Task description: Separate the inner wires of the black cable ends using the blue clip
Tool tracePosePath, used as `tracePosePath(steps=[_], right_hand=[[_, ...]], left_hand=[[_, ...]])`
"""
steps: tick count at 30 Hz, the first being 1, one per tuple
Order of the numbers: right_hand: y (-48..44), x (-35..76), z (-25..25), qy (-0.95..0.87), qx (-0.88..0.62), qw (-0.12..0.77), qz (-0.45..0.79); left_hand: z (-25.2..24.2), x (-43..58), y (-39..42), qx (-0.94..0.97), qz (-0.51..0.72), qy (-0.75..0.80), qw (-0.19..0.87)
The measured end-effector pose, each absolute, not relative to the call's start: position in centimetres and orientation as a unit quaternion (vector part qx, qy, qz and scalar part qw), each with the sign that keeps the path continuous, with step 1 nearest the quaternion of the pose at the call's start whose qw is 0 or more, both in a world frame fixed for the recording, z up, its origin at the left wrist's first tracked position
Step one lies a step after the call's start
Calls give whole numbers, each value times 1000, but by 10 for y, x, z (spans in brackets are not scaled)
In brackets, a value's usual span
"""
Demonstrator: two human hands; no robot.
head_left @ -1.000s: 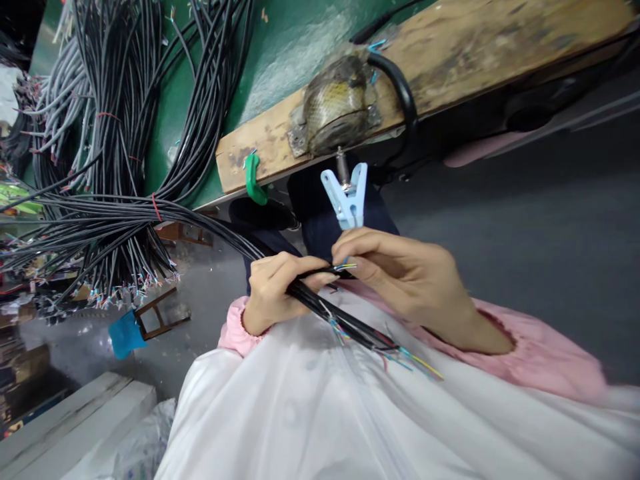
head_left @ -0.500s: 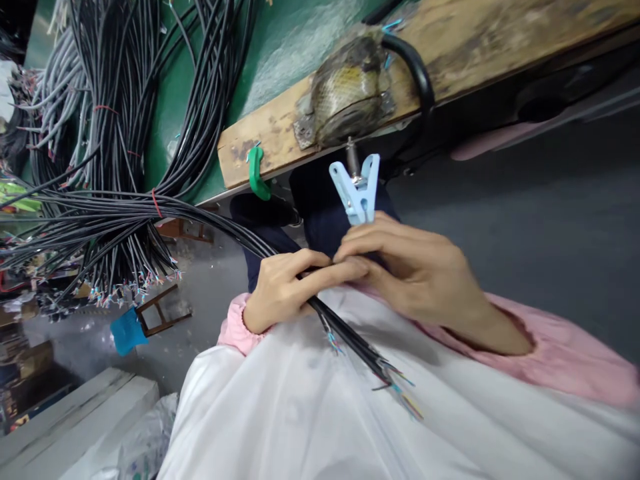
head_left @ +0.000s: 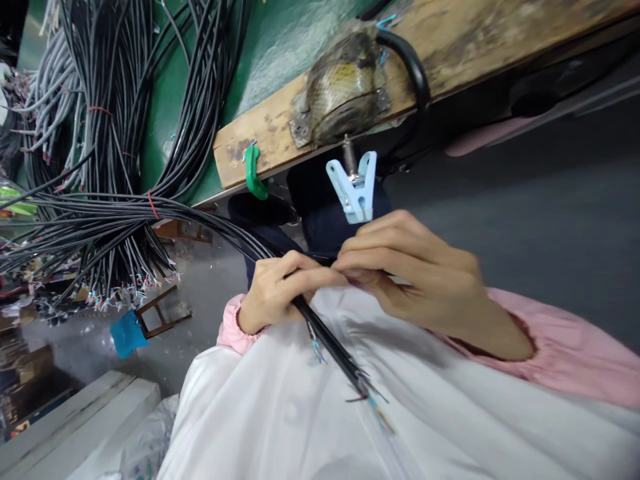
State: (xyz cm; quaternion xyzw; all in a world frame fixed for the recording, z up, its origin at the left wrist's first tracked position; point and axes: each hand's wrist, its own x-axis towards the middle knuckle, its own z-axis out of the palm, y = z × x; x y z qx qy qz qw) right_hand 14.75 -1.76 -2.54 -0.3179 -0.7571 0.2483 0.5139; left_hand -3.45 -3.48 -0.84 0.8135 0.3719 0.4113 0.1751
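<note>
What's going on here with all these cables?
Someone in pink sleeves grips a bundle of thin black cables in the left hand, coloured wire ends showing over a white garment. The right hand meets it, fingers curled; anything pinched there is hidden. A pale blue plastic clip sits just beyond the right hand.

Green bench (head_left: 280,50): pale glare
Floor (head_left: 560,220): dim
Lower wire tips (head_left: 383,420): smeared, soft
Right sleeve (head_left: 575,343): stretched near the edge
</note>
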Motion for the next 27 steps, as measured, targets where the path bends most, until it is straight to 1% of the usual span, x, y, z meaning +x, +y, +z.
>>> tracePosePath(steps=[3,5,7,10,14,16,19,21,24,27], right_hand=[[-19,148,-26,-778,-341,499,174],[-17,151,-25,-789,-334,490,160],[-14,155,-23,-779,-340,496,179],[-10,158,-19,-730,-374,534,206],[-10,146,-22,-709,-297,584,262],[-12,137,-26,-698,-259,607,277],[-13,129,-29,-679,-255,627,284],[-12,129,-30,-682,-265,616,290],[-10,136,-29,-711,-273,573,301],[-7,146,-30,-726,-265,535,341]], left_hand=[[-4,-31,-34,792,398,424,187],[-2,-29,-33,788,391,430,203],[0,-28,-33,774,409,425,228],[4,-28,-33,745,431,432,271],[11,-29,-33,726,423,439,318],[13,-29,-31,725,423,439,321],[14,-29,-29,731,415,438,317],[13,-29,-28,732,411,440,321],[11,-28,-26,726,412,441,331],[10,-25,-24,724,417,437,333]])
